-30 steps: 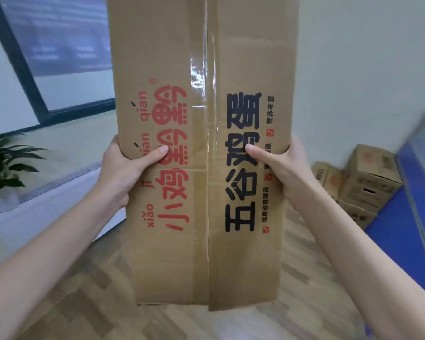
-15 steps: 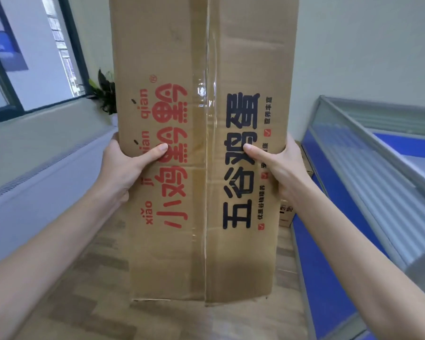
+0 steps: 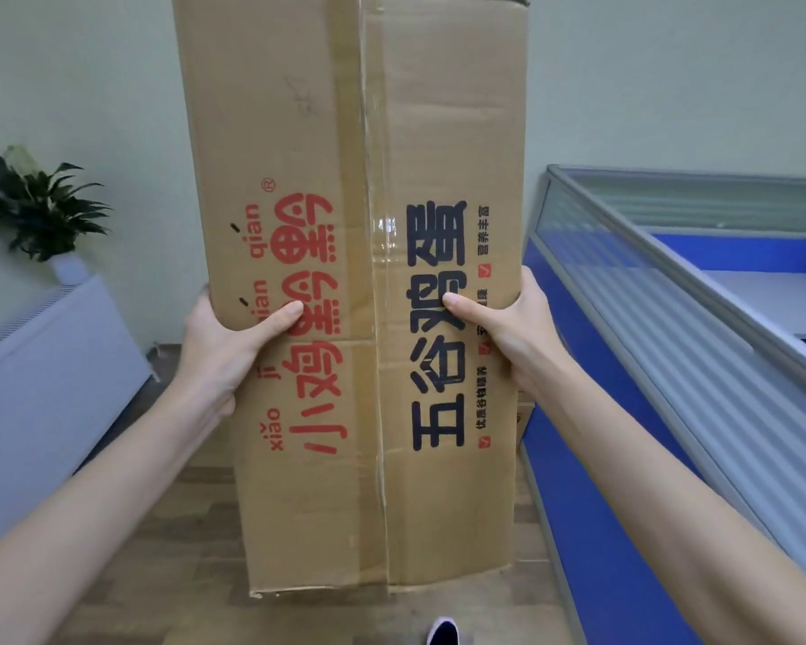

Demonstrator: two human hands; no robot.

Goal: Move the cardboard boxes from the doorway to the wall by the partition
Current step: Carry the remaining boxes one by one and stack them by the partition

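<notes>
I see the tall brown taped cardboard box with red and black lettering (image 3: pixel 359 295) filling the centre, held above the wooden floor (image 3: pixel 168 528). The blue glass-topped partition (image 3: pixel 624 412) runs at three o'clock. My left hand (image 3: pixel 219 351) clamps the box's nine o'clock edge, my right hand (image 3: pixel 513 332) its three o'clock edge. A potted green plant (image 3: pixel 33 211) sits at ten o'clock.

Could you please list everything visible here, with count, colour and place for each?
Large brown cardboard box with red and black print: one, centre, held up off the floor.
Smaller brown cardboard box: one partly seen, on the floor behind the large box, against the partition.
Blue office partition with a frosted glass top: one, right.
Green potted plant: one, left, on a pale cabinet.
Pale green wall: behind.
Wood-pattern floor: below.
Dark shoe tip: one, bottom edge.
Left hand: grips the large box's left edge.
Right hand: grips its right edge.
</notes>
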